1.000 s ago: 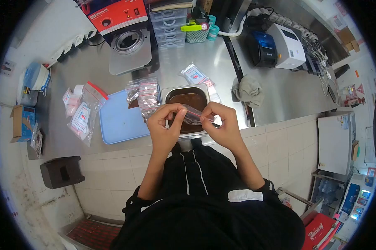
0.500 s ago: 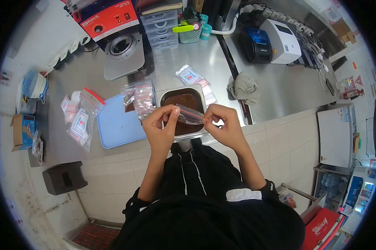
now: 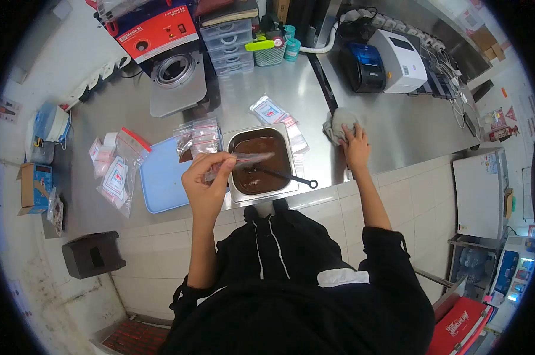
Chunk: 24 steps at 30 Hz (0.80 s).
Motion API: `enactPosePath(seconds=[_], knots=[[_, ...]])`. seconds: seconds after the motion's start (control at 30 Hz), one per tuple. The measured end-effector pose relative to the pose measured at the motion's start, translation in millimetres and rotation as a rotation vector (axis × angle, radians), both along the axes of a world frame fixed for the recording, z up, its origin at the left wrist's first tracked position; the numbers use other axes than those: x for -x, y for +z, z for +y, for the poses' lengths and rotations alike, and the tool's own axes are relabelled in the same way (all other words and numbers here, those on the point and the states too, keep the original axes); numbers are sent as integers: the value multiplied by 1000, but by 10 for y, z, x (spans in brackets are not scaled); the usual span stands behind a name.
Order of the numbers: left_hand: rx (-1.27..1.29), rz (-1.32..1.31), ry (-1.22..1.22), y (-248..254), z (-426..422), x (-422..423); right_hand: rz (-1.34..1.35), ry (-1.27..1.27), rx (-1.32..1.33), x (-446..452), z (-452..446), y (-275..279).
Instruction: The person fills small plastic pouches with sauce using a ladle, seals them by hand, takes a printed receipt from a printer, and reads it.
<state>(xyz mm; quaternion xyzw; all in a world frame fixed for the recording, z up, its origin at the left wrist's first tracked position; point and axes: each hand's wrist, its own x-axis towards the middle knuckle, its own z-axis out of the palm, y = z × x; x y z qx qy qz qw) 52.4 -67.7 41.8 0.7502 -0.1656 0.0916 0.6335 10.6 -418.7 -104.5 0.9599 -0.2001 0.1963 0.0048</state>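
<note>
My left hand [image 3: 207,177] pinches a small clear zip bag [image 3: 252,158] by one end, between thumb and fingers. The bag hangs over a rectangular metal pan [image 3: 295,177] of thick brown sauce [image 3: 264,145]. Across the pan lies a dark spoon or ladle handle [image 3: 297,177] with a ring at its end, reaching past the right rim; its other end is in the sauce. My right hand [image 3: 356,149] rests on a crumpled grey cloth [image 3: 337,121], fingers apart on top of it. A blue tray [image 3: 164,183] and several clear zip bags [image 3: 202,135] sit left of the pan.
Filled bags [image 3: 116,177] lie at the left, and printed packets [image 3: 279,118] behind the pan. A red cup sealer [image 3: 161,35], a drawer unit [image 3: 230,53] and a label printer [image 3: 365,68] stand at the back. The steel counter's front edge runs before me.
My right hand has let go of the zip bag and moved right onto the cloth. My left hand has shifted slightly left with the bag, exposing the handle across the pan.
</note>
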Motion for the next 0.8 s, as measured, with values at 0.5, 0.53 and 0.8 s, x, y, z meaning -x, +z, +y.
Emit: enactPosePath(seconds=[0.5,0.53,0.8], knots=[[257,-111,-125,68,-188,13,-684,377,-1508,80,338,1163],[257,-109,-132,86,-241,23,-685,534,-1619,87,605,1477],[539,195,-205,14,-466,183,-275,998,-1641,236,1679,1716]])
